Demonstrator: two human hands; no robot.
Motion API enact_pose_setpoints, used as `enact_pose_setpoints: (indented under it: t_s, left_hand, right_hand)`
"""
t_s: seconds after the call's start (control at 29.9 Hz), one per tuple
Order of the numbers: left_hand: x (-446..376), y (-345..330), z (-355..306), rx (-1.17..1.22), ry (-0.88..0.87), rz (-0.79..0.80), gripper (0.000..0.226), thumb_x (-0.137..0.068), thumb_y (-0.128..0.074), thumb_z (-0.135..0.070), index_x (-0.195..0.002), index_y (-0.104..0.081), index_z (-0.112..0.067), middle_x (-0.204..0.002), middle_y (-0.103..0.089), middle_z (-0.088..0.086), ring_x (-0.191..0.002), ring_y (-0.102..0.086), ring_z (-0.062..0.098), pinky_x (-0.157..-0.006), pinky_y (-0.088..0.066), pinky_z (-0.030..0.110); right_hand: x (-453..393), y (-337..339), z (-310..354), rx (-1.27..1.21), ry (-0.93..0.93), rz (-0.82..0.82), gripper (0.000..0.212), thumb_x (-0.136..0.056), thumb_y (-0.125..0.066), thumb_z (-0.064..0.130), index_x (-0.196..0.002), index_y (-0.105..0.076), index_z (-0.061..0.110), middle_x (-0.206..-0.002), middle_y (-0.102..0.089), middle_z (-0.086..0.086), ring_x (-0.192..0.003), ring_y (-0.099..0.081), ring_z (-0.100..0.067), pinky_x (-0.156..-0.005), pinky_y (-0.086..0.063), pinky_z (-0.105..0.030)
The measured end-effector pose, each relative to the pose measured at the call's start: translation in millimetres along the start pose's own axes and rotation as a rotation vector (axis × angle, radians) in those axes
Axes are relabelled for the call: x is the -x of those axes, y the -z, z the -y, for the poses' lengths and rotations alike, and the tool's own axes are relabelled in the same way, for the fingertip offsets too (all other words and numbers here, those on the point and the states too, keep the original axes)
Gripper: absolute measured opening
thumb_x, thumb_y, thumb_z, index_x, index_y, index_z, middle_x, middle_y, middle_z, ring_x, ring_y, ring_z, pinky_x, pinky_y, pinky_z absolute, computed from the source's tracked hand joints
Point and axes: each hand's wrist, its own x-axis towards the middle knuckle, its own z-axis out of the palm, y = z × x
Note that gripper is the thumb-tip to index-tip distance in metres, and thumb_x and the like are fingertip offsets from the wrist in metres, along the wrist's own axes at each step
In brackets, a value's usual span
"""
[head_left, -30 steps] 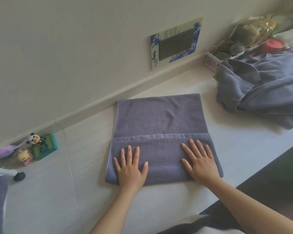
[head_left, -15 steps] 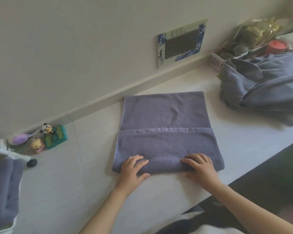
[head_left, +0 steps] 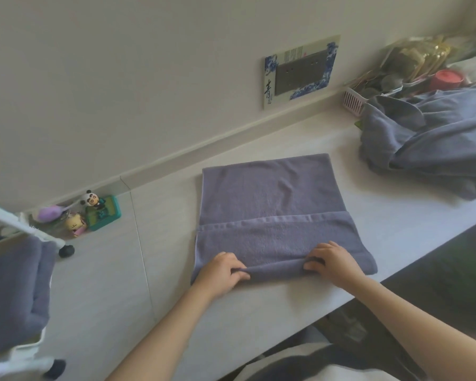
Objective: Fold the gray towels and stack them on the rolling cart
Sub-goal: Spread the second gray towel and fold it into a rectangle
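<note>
A gray towel [head_left: 272,193] lies flat on the white counter [head_left: 154,270], its near third folded up over the rest. My left hand [head_left: 222,273] pinches the near folded edge at its left side. My right hand [head_left: 331,260] pinches the same edge further right, and the cloth bunches up slightly between them. A heap of unfolded gray towels [head_left: 434,141] lies at the right. At the far left stands the white rolling cart [head_left: 25,229], with folded gray towels [head_left: 11,292] on it.
Small toy figures and a green box [head_left: 94,213] sit against the wall at left. A framed wall plate [head_left: 300,70] hangs above the counter. A pink basket [head_left: 353,101] and a red lid [head_left: 448,78] stand behind the heap. The counter's edge runs diagonally at lower right.
Both hands slid back from lying flat on the folded part to its near edge, then curled and pinched it. The view shifted left, bringing the cart and its towels in.
</note>
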Motion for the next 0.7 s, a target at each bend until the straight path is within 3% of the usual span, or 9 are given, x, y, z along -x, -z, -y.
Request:
enact_pose_setpoints:
  t_s: [0.1,0.17,0.3,0.43,0.6,0.7]
  left_hand:
    - [20,4,-10,0.061,0.097,0.228,0.024,-0.083,-0.067,-0.039,-0.088,-0.073,-0.017,-0.089,-0.068,0.003,-0.086,-0.062,0.015,-0.08,-0.044,0.027]
    - [33,10,-18,0.101,0.132,0.374,0.031,-0.083,-0.066,-0.042,-0.081,-0.067,-0.011,-0.074,-0.062,0.003,-0.069,-0.054,0.01,-0.07,-0.044,0.03]
    - [43,38,-32,0.219,0.124,0.506,0.039,-0.085,-0.063,-0.043,-0.076,-0.061,-0.005,-0.067,-0.046,-0.001,-0.065,-0.039,0.007,-0.064,-0.032,0.028]
    - [21,86,-39,0.277,0.127,0.532,0.032,-0.087,-0.063,-0.041,-0.074,-0.065,-0.012,-0.068,-0.051,-0.005,-0.065,-0.043,0.005,-0.064,-0.034,0.025]
    - [-48,133,-35,0.151,0.212,0.475,0.018,-0.09,-0.061,-0.037,-0.081,-0.068,-0.022,-0.065,-0.058,-0.015,-0.055,-0.048,-0.005,-0.057,-0.038,0.012]
    - [-88,144,-24,0.068,0.284,0.474,0.02,-0.091,-0.058,-0.039,-0.093,-0.07,-0.022,-0.087,-0.067,-0.007,-0.076,-0.056,0.005,-0.074,-0.043,0.02]
  right_hand:
    - [17,15,6,0.034,-0.006,0.237,0.028,-0.089,-0.056,0.045,-0.097,-0.07,0.022,-0.097,-0.067,0.007,-0.088,-0.057,-0.013,-0.075,-0.04,-0.022]
    - [25,25,9,0.021,-0.008,0.395,0.033,-0.089,-0.054,0.049,-0.084,-0.069,0.02,-0.086,-0.067,0.002,-0.076,-0.058,-0.014,-0.073,-0.043,-0.026]
    - [17,60,20,-0.029,0.02,0.626,0.035,-0.089,-0.053,0.05,-0.061,-0.058,0.03,-0.062,-0.054,0.011,-0.055,-0.042,-0.002,-0.061,-0.035,-0.017]
    - [-24,98,29,-0.01,0.04,0.682,0.042,-0.09,-0.053,0.05,-0.056,-0.047,0.025,-0.059,-0.045,0.007,-0.055,-0.037,-0.007,-0.063,-0.033,-0.023]
    - [-98,122,35,0.131,0.066,0.661,0.04,-0.09,-0.05,0.054,-0.065,-0.058,0.024,-0.071,-0.057,0.006,-0.072,-0.051,-0.01,-0.078,-0.04,-0.029]
    - [-142,121,35,0.182,0.047,0.618,0.044,-0.091,-0.046,0.055,-0.065,-0.057,0.021,-0.074,-0.057,0.0,-0.074,-0.051,-0.017,-0.077,-0.04,-0.031]
